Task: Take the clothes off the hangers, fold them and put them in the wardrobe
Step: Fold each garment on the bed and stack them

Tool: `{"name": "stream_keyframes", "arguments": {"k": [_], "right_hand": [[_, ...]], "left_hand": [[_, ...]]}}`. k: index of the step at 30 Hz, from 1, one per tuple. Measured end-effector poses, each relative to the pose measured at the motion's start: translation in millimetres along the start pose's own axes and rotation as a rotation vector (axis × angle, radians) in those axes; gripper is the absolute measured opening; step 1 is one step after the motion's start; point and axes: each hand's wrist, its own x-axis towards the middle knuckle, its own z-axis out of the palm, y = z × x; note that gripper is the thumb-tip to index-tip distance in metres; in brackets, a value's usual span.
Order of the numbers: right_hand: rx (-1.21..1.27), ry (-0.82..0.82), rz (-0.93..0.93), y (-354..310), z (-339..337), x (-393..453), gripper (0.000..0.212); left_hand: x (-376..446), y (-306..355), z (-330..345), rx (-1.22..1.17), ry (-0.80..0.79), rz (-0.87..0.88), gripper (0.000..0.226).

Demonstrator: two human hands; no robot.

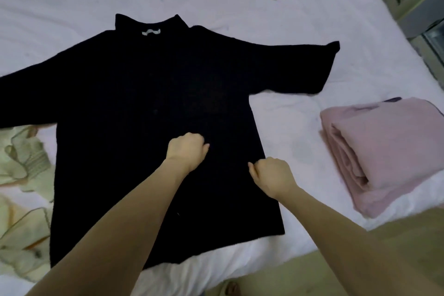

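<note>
I see the black sweater (pixel 149 108) spread flat on the bed (pixel 288 113), sleeves out. My left hand (pixel 187 149) and right hand (pixel 271 175) rest on its lower body, fingers curled, apparently pinching the fabric.

A single head-worn wide-angle camera looks forward and steeply down from the near edge of a bed (pixel 276 14), close enough that both forearms enter from the bottom of the frame. The view faces across the white sheet toward the far side, with a black sweater (pixel 144 94) filling the centre. The bed's right edge cuts diagonally through the upper right corner, and a strip of floor (pixel 300 276) shows at lower right. Straight lines bow toward the borders.
</note>
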Motion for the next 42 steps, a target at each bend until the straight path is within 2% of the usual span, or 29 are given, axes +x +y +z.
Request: {"name": "stream_keyframes", "arguments": {"k": [2,3,4,7,9,10,13,15,17,18,19,21,23,25,27,28,30,32,33,34,35,37,38,40,42], "right_hand": [[0.088,0.192,-0.059,2,-15,24,0.035],[0.173,0.244,-0.083,4,-21,44,0.030],[0.241,0.253,-0.107,3,-26,63,0.036],[0.228,0.218,-0.204,-2,-27,111,0.058],[0.179,0.160,-0.290,-3,-21,138,0.060],[0.157,0.118,-0.332,-2,-17,148,0.060],[0.103,0.027,-0.448,11,-9,162,0.059],[0.121,0.005,-0.530,25,-14,166,0.053],[0.114,0.123,-0.590,29,-27,176,0.054],[0.094,0.238,-0.620,27,-37,187,0.053],[0.091,0.319,-0.633,23,-45,197,0.049],[0.104,0.274,-0.611,18,-52,215,0.049],[0.055,0.048,-0.608,28,-44,223,0.057],[0.064,-0.072,-0.646,44,-43,214,0.048],[0.174,-0.038,-0.657,66,-63,203,0.031],[0.205,0.029,-0.634,81,-78,199,0.027],[0.277,0.268,-0.525,122,-106,201,0.023],[0.327,0.486,-0.329,174,-137,212,0.046],[0.277,0.488,-0.213,199,-150,218,0.056],[0.191,0.417,-0.123,226,-161,223,0.064],[0.115,0.278,-0.088,246,-167,228,0.069],[-0.040,-0.002,-0.160,276,-175,238,0.065],[-0.098,-0.089,-0.234,291,-174,241,0.060],[-0.168,-0.162,-0.348,307,-168,242,0.048],[-0.050,-0.097,-0.418,321,-163,239,0.033]], "left_hand": [[17,4,-18,-0.013,0.199,0.111,0.034],[32,4,-25,-0.036,0.245,0.154,0.041],[43,3,-28,-0.045,0.233,0.163,0.052],[67,-4,-17,0.030,-0.018,0.187,0.074],[72,-10,0,0.024,-0.169,0.245,0.073],[72,-12,5,-0.018,-0.163,0.249,0.068],[69,-20,4,-0.123,-0.024,0.228,0.040],[73,-17,-6,-0.137,0.138,0.175,0.034],[88,-11,-11,-0.196,0.446,0.098,0.031],[98,-6,-12,-0.214,0.559,0.071,0.029],[109,-1,-13,-0.211,0.583,0.024,0.039],[124,4,-10,-0.166,0.306,-0.024,0.064],[131,3,-4,-0.047,0.004,-0.028,0.070],[129,0,-7,-0.037,-0.105,-0.043,0.066],[132,5,-29,-0.116,-0.041,-0.095,0.044],[137,12,-45,-0.135,-0.003,-0.104,0.033],[152,39,-77,-0.155,0.040,-0.088,0.027],[177,82,-105,-0.248,0.049,-0.038,0.030],[189,106,-115,-0.287,0.058,-0.005,0.034],[203,133,-123,-0.297,0.071,0.045,0.039],[214,154,-127,-0.301,0.086,0.102,0.043],[235,186,-131,-0.293,0.114,0.234,0.054],[248,202,-131,-0.289,0.112,0.291,0.059],[265,223,-131,-0.278,0.079,0.366,0.067],[279,246,-127,-0.223,0.002,0.433,0.067]]}}
